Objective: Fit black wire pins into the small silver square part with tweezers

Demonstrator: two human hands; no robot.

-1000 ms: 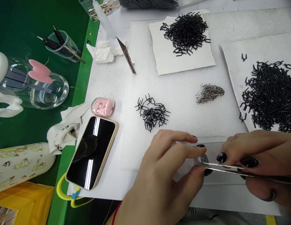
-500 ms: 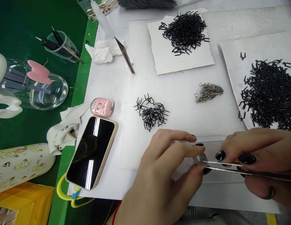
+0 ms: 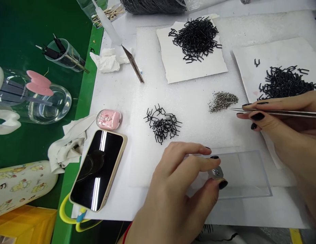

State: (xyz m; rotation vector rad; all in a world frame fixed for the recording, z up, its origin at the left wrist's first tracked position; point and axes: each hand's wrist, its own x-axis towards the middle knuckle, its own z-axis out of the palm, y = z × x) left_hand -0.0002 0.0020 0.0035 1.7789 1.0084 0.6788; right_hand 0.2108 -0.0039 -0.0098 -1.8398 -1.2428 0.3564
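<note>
R hand (image 3: 277, 117) has drawn back up-frame, away from the part, taking its steel tweezers (image 3: 280, 113) along; tips now aim left, near a grey granule pile (image 3: 222, 101). Hands are well apart. Closest to the camera, L hand (image 3: 180, 183) pinches a small metal piece (image 3: 217, 173) betw thumb and fingertips, over a clear acrylic sheet (image 3: 246, 176). L hand holds it; R hand lies up and to its right, clear of it. Piece looks squat and silvery w/ tiny dark holes, no obvious long axis, and fingers hide part of its outline. Tweezers' long axis runs nearly level across the view, R fingers closed around them. Further out, on a white foam sheet (image 3: 193, 91), a loose tangle of black wire clips (image 3: 162, 123) sits left of the granules, w/ bigger black clip heaps (image 3: 196, 39) on paper beyond. Far left on the desk: phone in beige case (image 3: 96, 169), pink earbud case (image 3: 108, 119).
</note>
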